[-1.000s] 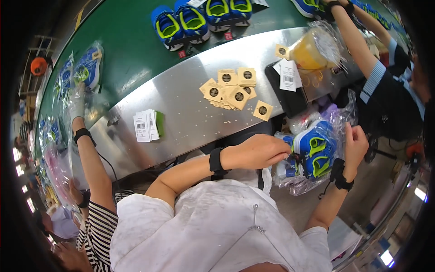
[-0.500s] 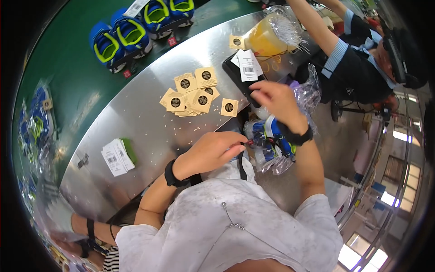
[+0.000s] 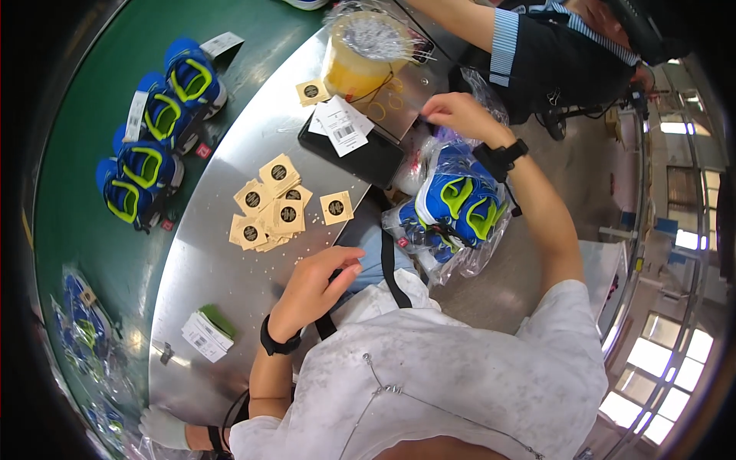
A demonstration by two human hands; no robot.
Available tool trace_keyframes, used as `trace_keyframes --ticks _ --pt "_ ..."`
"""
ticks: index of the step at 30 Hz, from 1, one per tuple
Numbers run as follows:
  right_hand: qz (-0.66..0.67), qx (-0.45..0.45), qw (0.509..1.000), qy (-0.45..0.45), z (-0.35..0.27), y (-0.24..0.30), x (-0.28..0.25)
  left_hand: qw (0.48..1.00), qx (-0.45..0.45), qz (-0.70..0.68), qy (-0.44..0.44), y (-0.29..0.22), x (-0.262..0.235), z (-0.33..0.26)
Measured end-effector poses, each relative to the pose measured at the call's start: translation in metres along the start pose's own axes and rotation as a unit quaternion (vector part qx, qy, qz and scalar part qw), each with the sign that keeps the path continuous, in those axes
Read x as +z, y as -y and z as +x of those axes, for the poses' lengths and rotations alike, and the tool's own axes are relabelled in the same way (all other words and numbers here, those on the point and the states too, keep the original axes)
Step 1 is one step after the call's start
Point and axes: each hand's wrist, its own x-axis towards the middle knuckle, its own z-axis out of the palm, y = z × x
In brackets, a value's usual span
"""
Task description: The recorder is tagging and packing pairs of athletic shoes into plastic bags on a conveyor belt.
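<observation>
My right hand [image 3: 464,119] reaches out by the table's right edge, its fingertips drawn together; whatever they hold, if anything, is too small to make out. Below it, a pair of blue and lime-green shoes [image 3: 452,201] sits in a clear plastic bag [image 3: 481,257] beside my lap. My left hand [image 3: 316,282] hovers above my lap at the table's near edge, thumb apart from the fingers, holding nothing. Nearest to it on the table are a single tan card [image 3: 336,208] and a pile of tan square cards [image 3: 285,217] with dark round prints.
White tags [image 3: 341,126] lie on a black tray-like object [image 3: 368,162] near a yellow tub [image 3: 364,65] of clear plastic strands. More white tags [image 3: 205,337] lie at lower left. Blue shoes [image 3: 146,165] stand on the green surface [image 3: 84,192]. A co-worker's arm [image 3: 460,23] extends at the top.
My view has turned, so the table appears shifted left. My right hand has moved away from the black object, farther out past the bagged shoes, which show more fully. My left hand stays near my lap.
</observation>
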Motion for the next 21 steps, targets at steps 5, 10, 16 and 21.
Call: trace_keyframes --ticks 5,10,16,21 --pt "0.174 -0.033 0.964 0.199 0.01 -0.044 0.036 0.998 0.018 0.055 0.032 -0.023 0.016 0.037" --pt "0.034 0.034 0.935 0.351 0.017 -0.018 0.039 0.993 0.016 0.097 0.058 -0.038 0.042 0.074" --pt "0.202 -0.121 0.933 0.271 0.007 -0.058 -0.019 0.991 0.05 0.098 0.075 -0.047 0.056 0.101" --pt "0.157 -0.088 0.982 0.049 -0.078 0.051 -0.078 0.974 0.198 0.064 -0.086 -0.086 0.066 0.113"
